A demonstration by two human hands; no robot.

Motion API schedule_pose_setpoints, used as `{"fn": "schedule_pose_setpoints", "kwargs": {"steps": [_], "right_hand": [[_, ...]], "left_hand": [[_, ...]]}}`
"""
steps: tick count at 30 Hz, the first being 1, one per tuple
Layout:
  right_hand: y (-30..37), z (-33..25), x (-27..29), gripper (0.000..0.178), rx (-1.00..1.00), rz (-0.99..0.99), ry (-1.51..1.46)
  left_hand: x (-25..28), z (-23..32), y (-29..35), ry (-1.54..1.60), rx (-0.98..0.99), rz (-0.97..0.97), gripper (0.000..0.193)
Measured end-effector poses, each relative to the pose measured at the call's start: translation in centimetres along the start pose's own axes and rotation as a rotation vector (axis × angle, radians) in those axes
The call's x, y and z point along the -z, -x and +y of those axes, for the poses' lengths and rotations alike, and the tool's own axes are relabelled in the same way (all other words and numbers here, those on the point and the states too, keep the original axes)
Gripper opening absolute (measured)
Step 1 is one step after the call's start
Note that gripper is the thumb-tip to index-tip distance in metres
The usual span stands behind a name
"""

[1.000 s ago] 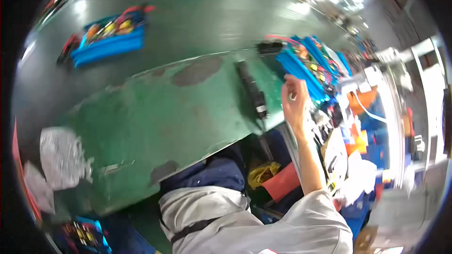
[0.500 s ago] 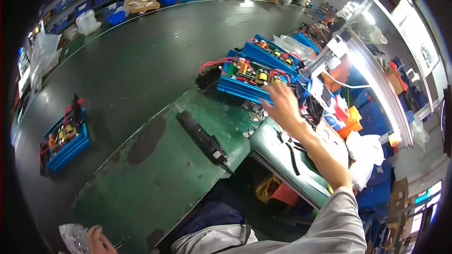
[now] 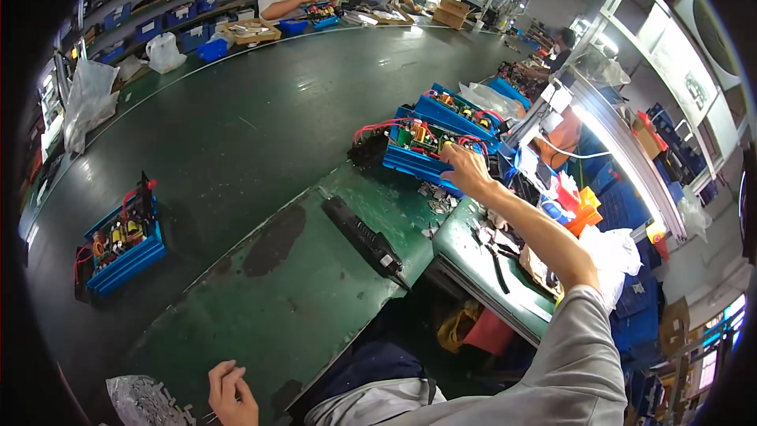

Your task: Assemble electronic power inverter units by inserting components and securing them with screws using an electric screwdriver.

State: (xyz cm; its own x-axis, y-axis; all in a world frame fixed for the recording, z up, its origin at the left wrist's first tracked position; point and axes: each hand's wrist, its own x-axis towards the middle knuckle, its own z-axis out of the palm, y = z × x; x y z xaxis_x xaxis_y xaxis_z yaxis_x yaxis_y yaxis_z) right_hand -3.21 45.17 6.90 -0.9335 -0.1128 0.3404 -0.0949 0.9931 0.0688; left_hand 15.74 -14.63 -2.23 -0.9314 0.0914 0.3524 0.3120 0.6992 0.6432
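Note:
My right hand (image 3: 468, 170) reaches forward, its fingers closed over the near right corner of a blue-cased circuit unit (image 3: 410, 159). Green board, coils and red wires show inside that case. Just behind it lies a second blue-cased unit (image 3: 449, 117). At the lower left, my left hand (image 3: 233, 396) hovers over the bench with its fingers loosely bent and apart; I see nothing in them. Beside it sits a clear plastic bag (image 3: 138, 398) of small metal pieces. Between the hands, a black electric screwdriver (image 3: 363, 237) rests on the green bench top.
Another blue-cased unit (image 3: 126, 256) stands on the dark table at the left. Pliers (image 3: 498, 270) lie on a raised green surface (image 3: 465, 241), near scattered small metal parts (image 3: 438, 199). A lit lamp (image 3: 623, 158) slants along the right. People work at the far side.
My right hand has come down from above the blue-cased unit and closed on its corner. My left hand has moved right, away from the bag. The whole view has shifted slightly.

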Motion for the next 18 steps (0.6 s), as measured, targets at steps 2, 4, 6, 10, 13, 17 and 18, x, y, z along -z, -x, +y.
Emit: {"fn": "schedule_pose_setpoints", "kwargs": {"steps": [2,4,6,10,13,17,18], "right_hand": [[-0.4,0.9,0.4,0.046,-0.031,-0.047,0.001],[-1.0,-0.5,2.1,0.042,-0.057,-0.107,-0.011],[-1.5,-2.8,4.3,0.041,-0.081,-0.131,0.028],[-1.9,-9.2,9.6,0.038,0.045,-0.116,-0.035],[-1.7,-14.7,13.1,0.037,0.32,-0.023,-0.14],[0.0,-20.7,13.7,0.033,0.542,-0.006,-0.261],[0.4,-21.8,13.1,0.031,0.639,0.01,-0.293]], "left_hand": [[-0.2,0.5,0.1,0.047,-0.001,0.013,0.02],[0.2,0.2,0.7,0.053,-0.052,0.036,0.02],[0.7,0.1,1.3,0.087,0.017,-0.004,0.018],[1.2,-1.2,1.3,0.191,0.061,-0.024,0.018],[-0.8,-0.7,-0.5,0.694,0.513,0.002,0.026],[-3.9,-0.5,-4.1,1.363,0.564,-0.004,0.064],[-4.0,0.0,-4.9,1.568,0.613,0.011,0.068]]}}
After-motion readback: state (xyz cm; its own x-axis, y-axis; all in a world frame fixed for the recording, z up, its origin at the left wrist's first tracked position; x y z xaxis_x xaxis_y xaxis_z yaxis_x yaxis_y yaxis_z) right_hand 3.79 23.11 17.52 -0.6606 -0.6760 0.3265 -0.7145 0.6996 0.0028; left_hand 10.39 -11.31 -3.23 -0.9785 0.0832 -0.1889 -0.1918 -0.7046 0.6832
